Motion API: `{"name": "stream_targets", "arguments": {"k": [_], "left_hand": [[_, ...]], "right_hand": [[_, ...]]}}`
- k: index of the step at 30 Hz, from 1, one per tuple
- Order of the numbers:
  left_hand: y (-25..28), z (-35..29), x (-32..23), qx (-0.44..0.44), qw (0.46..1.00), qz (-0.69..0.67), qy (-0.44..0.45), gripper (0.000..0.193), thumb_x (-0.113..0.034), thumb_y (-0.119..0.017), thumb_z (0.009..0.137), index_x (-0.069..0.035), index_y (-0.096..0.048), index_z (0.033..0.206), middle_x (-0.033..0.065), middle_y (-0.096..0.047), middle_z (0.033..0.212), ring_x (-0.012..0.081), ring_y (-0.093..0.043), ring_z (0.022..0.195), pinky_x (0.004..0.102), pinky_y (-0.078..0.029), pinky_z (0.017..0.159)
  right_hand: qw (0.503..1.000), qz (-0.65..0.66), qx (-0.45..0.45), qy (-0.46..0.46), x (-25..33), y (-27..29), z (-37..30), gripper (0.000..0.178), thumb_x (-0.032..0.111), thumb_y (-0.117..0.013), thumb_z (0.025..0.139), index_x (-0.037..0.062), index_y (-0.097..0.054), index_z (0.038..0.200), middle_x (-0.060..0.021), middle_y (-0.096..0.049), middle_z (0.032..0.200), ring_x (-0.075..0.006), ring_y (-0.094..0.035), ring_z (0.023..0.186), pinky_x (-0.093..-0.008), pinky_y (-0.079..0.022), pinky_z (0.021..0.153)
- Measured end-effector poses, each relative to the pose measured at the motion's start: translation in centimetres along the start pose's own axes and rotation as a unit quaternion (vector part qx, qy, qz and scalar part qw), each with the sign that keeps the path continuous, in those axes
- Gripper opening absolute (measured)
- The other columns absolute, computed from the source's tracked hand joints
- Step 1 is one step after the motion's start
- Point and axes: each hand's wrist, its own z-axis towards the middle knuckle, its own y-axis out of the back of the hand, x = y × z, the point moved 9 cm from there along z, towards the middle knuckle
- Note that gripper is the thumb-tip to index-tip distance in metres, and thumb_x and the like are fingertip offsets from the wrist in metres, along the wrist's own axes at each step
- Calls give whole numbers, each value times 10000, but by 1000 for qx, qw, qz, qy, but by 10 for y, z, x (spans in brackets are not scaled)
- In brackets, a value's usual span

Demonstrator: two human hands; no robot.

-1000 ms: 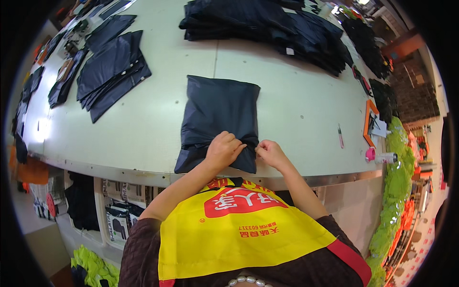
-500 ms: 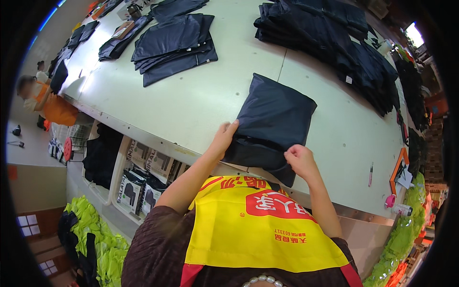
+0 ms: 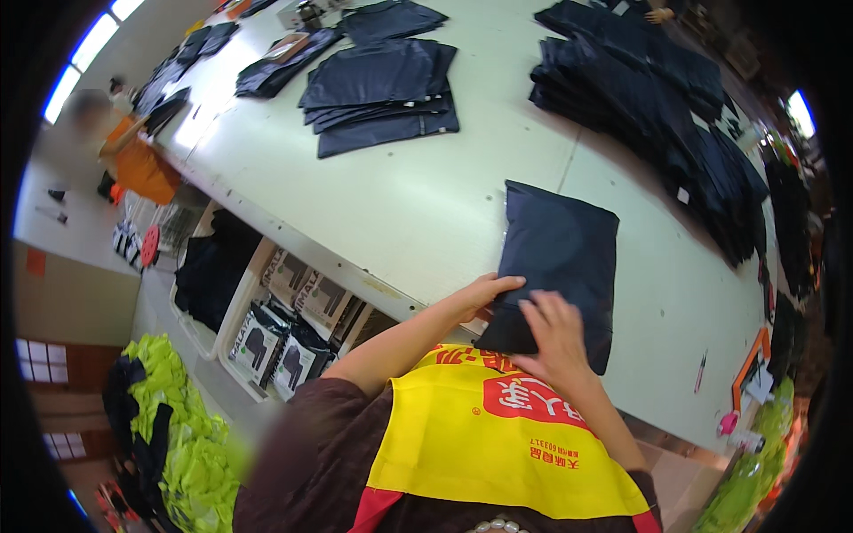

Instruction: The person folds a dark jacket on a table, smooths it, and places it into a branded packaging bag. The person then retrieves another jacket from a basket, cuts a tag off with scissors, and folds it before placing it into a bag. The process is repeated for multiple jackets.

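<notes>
A flat, dark navy garment in a clear bag (image 3: pixel 562 240) lies on the pale table before me, its lower end near the table edge. My left hand (image 3: pixel 484 295) is closed on its left edge, with the thumb on top and the other fingers mostly hidden below. Over the lower part of the bagged garment rests my right hand (image 3: pixel 558 333), open, its fingers spread and slightly blurred. Whether the palm presses down, I cannot tell. The top of the bagged garment looks smooth.
Stacks of dark garments lie at the far left (image 3: pixel 382 84) and far right (image 3: pixel 653 133) of the table (image 3: pixel 391 209). Bins with packaged garments (image 3: pixel 289 351) stand below the left edge. A pen (image 3: pixel 701 371) and an orange frame (image 3: pixel 751 366) lie right. A co-worker (image 3: pixel 142 169) stands left.
The near end, loose and gaping before, now lies flat against the bagged garment. My right hand has gone from a pinch at the lower right edge to spread fingers on top. The view has shifted.
</notes>
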Motion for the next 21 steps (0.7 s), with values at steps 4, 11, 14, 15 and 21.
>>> {"name": "stream_targets", "arguments": {"k": [4,11,14,15,21], "left_hand": [[-21,-4,-16,6,996,-3,-88,523,-367,-643,773,-46,-510,1163,92,-624,870,183,-609,648,305,-479,446],[-70,-139,-131,-67,920,165,-349,512,-376,-619,834,10,-523,1157,121,-626,877,198,-618,688,292,-501,602],[-111,-208,-167,-177,648,375,-639,544,-372,-648,804,-50,-518,1222,137,-596,1074,279,-586,977,348,-474,820],[-123,-207,-168,-169,601,407,-666,567,-373,-647,791,-70,-503,1248,149,-515,1222,330,-437,1191,460,-355,974],[-87,-19,-51,-199,648,630,-379,833,-659,-415,830,-114,-259,1439,176,-237,1485,371,-122,1395,595,-63,1083]], "right_hand": [[977,-183,1,-109,-67,-37,-60,940,216,-805,561,53,-331,1356,-205,-288,1423,-430,-245,1325,-627,-189,1020],[914,332,-137,-190,-99,13,-72,667,-10,-787,587,-3,-507,1192,-158,-604,1118,-262,-603,986,-343,-488,845],[762,567,-200,-241,-116,29,-81,583,80,-792,578,13,-556,1106,-95,-616,1046,-194,-607,924,-322,-502,816],[721,628,-198,-214,-118,31,-76,594,140,-780,601,6,-541,1128,-99,-612,1049,-203,-610,934,-329,-507,817],[727,496,22,-475,-230,-108,-124,591,352,-623,838,58,-448,1320,-21,-606,1055,-156,-573,982,-294,-489,797]]}}
